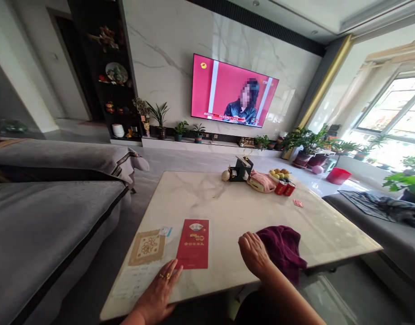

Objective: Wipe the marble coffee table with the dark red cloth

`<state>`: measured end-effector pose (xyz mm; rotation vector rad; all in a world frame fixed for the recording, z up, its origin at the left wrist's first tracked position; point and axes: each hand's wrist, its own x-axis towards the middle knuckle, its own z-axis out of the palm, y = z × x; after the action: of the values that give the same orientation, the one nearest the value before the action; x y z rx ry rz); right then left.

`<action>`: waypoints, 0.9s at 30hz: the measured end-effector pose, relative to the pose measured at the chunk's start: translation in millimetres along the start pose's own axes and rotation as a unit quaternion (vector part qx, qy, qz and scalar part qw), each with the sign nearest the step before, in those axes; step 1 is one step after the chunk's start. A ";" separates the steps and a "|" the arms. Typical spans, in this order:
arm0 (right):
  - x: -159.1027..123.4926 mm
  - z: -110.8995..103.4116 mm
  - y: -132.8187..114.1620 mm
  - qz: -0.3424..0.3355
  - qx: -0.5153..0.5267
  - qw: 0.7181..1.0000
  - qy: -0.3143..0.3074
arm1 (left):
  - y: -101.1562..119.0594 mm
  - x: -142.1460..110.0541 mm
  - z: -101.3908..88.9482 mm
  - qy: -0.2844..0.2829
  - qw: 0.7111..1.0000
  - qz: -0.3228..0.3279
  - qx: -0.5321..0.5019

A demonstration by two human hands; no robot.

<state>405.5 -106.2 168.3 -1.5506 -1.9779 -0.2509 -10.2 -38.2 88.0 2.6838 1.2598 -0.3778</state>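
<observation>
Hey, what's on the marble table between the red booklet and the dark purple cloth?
Only the right hand, resting beside the dark purple cloth; from it to the red booklet the marble table is bare, in the head view.

Left hand (pixel 158 293) flat, fingers spread, palm down, right hand (pixel 254 253) loosely curled, forearm extended

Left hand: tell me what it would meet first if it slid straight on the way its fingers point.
Probably the red booklet. The left hand lies flat on the table, fingers aimed up and right, fingertips already at the booklet's lower left corner; whether they actually touch is unclear.
</observation>
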 end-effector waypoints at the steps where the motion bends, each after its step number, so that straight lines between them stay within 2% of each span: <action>1: -0.2 -17.8 7.2 -0.060 -0.036 0.997 0.037 | -0.3 0.9 1.0 0.002 1.000 0.000 -0.001; 3: 12.5 -55.0 30.5 -0.150 -0.100 0.978 0.106 | -0.7 2.5 2.8 0.013 1.000 0.001 -0.011; 4: 26.0 -73.6 46.1 -0.159 -0.119 0.972 0.128 | -0.6 2.9 2.7 0.020 1.000 0.005 -0.019; 5: 43.5 -91.5 63.4 -0.125 -0.131 0.972 0.150 | -0.2 2.8 1.7 0.027 0.999 0.008 -0.026; 6: 63.5 -107.8 81.6 -0.063 -0.139 0.975 0.163 | 0.6 2.2 -0.2 0.031 0.999 0.008 -0.031; 8: 102.5 -131.9 116.0 0.136 -0.150 0.966 0.160 | 2.7 0.3 -5.5 0.027 0.999 0.004 -0.032; 10: 124.7 -140.0 141.3 0.291 -0.134 0.943 0.091 | 4.5 -1.5 -9.8 0.017 0.999 -0.005 -0.028; 11: 125.1 -137.3 149.3 0.329 -0.124 0.934 0.061 | 4.9 -1.9 -10.9 0.015 0.999 -0.006 -0.030; 13: 102.7 -119.4 157.3 0.359 -0.115 0.926 0.023 | 4.7 -1.9 -10.7 0.020 0.999 0.001 -0.038; 15: 55.4 -89.9 158.9 0.386 -0.124 0.914 -0.018 | 4.0 -1.5 -9.3 0.024 0.999 0.009 -0.044; 19: -56.7 -26.0 162.2 0.462 -0.125 0.863 -0.165 | 5.0 -2.9 -10.7 -0.008 0.999 0.000 -0.042; 21: -93.7 -3.0 167.1 0.492 -0.117 0.848 -0.158 | 6.9 -4.0 -12.8 -0.023 0.999 -0.003 -0.041; 24: -108.1 15.9 176.9 0.509 -0.094 0.847 -0.117 | 10.1 -4.5 -15.4 -0.039 0.998 -0.012 -0.045; 27: -81.0 23.6 183.3 0.539 -0.080 0.834 -0.083 | 12.5 -4.9 -17.9 -0.055 0.997 -0.022 -0.057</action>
<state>578.7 -106.0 64.7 -2.5863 -0.9098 0.2056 -0.7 -45.4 106.9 2.5071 1.2714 -0.4398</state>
